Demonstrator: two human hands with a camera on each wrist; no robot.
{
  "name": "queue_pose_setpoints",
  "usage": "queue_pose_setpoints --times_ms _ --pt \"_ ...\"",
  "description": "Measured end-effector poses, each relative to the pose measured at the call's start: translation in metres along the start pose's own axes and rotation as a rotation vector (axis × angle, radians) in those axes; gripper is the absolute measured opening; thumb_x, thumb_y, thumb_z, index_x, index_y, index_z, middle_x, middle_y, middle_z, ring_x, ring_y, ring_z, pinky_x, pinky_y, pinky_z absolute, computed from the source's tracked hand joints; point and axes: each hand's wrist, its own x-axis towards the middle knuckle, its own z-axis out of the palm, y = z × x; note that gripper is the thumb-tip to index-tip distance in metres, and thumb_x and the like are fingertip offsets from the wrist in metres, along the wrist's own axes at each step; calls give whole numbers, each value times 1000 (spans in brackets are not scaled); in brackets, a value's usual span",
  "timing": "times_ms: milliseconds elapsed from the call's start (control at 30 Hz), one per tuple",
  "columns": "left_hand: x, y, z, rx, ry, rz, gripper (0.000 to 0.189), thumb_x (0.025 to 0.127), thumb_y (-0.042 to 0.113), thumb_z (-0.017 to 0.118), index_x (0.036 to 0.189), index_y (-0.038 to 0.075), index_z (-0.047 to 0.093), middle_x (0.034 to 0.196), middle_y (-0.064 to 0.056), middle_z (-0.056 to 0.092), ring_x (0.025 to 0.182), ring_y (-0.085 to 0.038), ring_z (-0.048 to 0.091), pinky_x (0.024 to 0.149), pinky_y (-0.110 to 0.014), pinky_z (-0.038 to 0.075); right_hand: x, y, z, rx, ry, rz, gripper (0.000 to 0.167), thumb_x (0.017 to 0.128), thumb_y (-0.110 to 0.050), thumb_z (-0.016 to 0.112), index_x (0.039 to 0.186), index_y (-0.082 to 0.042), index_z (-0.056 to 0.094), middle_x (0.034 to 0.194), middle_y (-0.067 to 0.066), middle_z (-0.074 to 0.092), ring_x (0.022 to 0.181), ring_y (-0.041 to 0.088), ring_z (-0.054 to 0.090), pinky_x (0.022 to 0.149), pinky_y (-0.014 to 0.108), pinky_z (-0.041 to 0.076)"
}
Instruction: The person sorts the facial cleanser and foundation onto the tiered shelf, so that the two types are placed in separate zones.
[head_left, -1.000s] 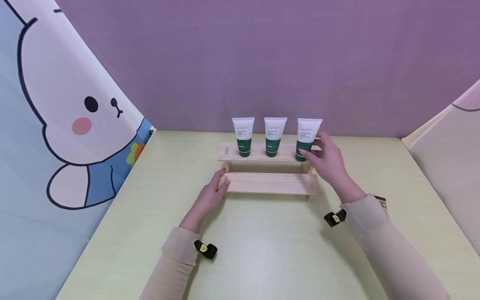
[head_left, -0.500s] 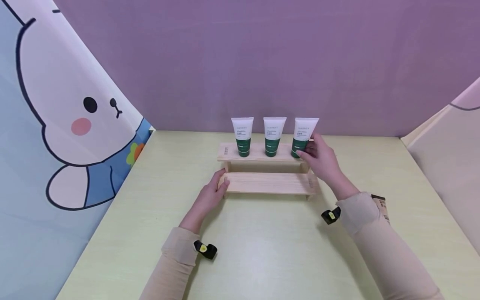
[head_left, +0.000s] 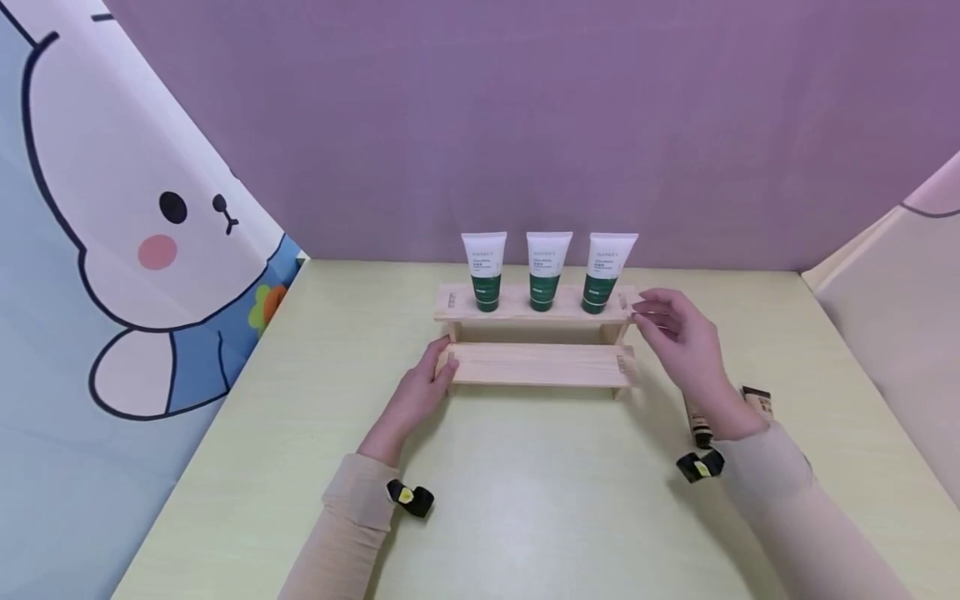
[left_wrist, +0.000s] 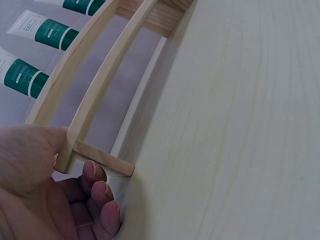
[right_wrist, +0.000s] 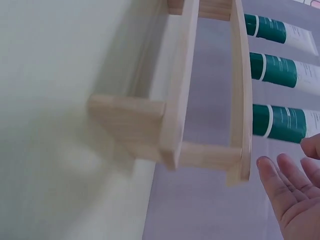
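A two-tier pale wooden shelf stands on the table. Three white-and-green squeeze tubes, left, middle and right, stand upright on their caps in a row along its upper board. My left hand holds the left end of the lower board; in the left wrist view the thumb lies on the board and the fingers curl below it. Beside the upper board's right end is my right hand, fingers loosely bent with nothing in them. The right wrist view shows its fingertips apart from the nearest tube.
Partly hidden by the right forearm, two tan tubes with black ends lie on the light wood-grain table. A purple cloth hangs behind the shelf, and a cartoon-print cloth borders the left side.
My right hand has let go of the right tube, after shifting it slightly left, and moved away to the right and down. The left hand stays on the shelf.
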Motion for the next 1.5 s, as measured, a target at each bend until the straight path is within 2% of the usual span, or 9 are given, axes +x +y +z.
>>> queue_pose_setpoints --times_ms 167,267,400,600,833,1033,1233,1367,1500 --pt "1 0 0 -2 -2 -8 53 103 43 43 152 29 29 144 -21 46 129 -43 45 101 -61 36 -18 11 -16 -84 -31 28 31 97 -15 61 126 -5 58 122 11 63 98 -3 60 80 7 45" --pt "3 -2 1 0 -1 -7 53 103 43 43 152 29 29 143 -22 47 128 -42 46 100 -61 37 -29 16 -25 -172 -74 46 29 98 -17 60 125 -5 60 122 12 64 97 8 65 76 9 48" --pt "3 -3 2 1 4 2 52 104 42 44 152 27 30 141 -22 49 127 -43 47 99 -60 38 -44 22 -36 -266 -149 62 30 99 -16 59 126 -3 60 120 20 63 95 36 67 69 27 55" --pt "3 -2 2 -2 -2 15 51 104 40 44 151 27 30 140 -22 51 127 -44 47 101 -60 37 -67 38 -47 -348 -186 54 30 95 -6 61 123 3 60 111 26 64 89 43 66 70 50 55" --pt "2 0 2 8 1 5 51 104 40 43 151 29 29 142 -21 49 128 -44 46 102 -60 36 -79 49 -58 -417 -257 154 36 91 -8 65 123 7 57 99 22 63 80 36 66 59 40 52" --pt "1 0 1 7 0 -3 51 104 40 43 152 28 29 134 -20 56 124 -41 50 100 -59 38 -80 56 -58 -457 -394 244 48 90 -13 67 128 11 49 100 28 62 79 35 65 57 41 51" --pt "1 0 0 9 6 5 52 104 40 43 152 26 29 131 -22 58 123 -42 51 100 -59 38 -77 58 -55 -456 -426 285 58 89 -16 68 131 15 42 98 26 63 80 35 62 59 41 50" --pt "1 0 0 8 3 8 52 104 40 43 152 26 29 138 -22 53 127 -43 47 102 -59 36 -74 58 -54 -492 -462 303 58 89 -20 68 126 19 46 96 24 65 83 36 60 65 45 49" --pt "2 -1 0 6 -1 10 51 104 40 43 152 27 29 146 -20 45 130 -43 43 103 -60 35 -72 60 -53 -513 -497 312 56 89 -21 68 123 19 50 96 24 65 80 31 61 64 42 49"
